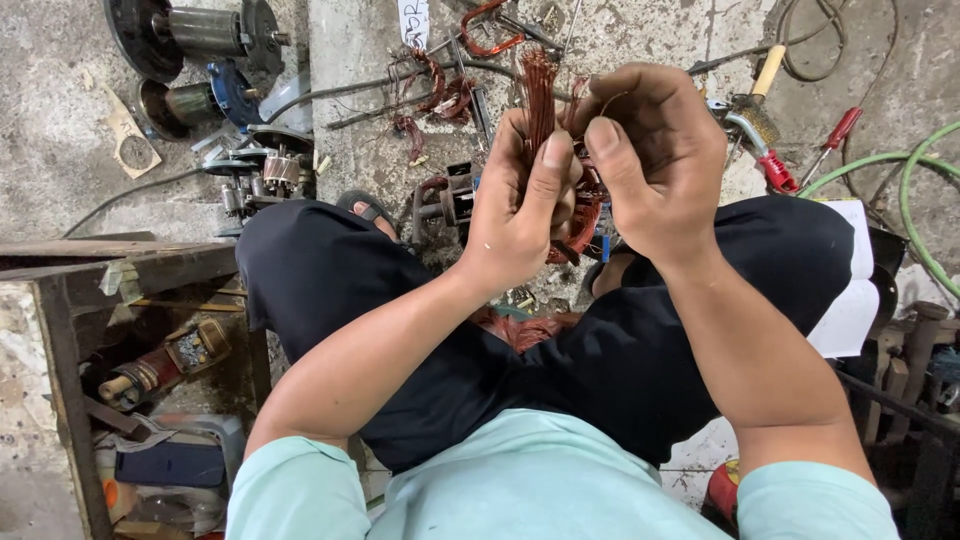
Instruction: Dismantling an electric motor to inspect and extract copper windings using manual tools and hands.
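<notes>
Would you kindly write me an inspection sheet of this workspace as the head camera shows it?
Surface: stained concrete floor.
Job's things: copper wire bundle, strands upright.
Clutter: motor rotor, red-handled pliers, brush, screwdriver, wire scraps.
Grippers: left hand grips the bundle; right hand pinches strands at its top.
Cables: green hose; grey cable.
Surroundings: wooden bench, white paper.
</notes>
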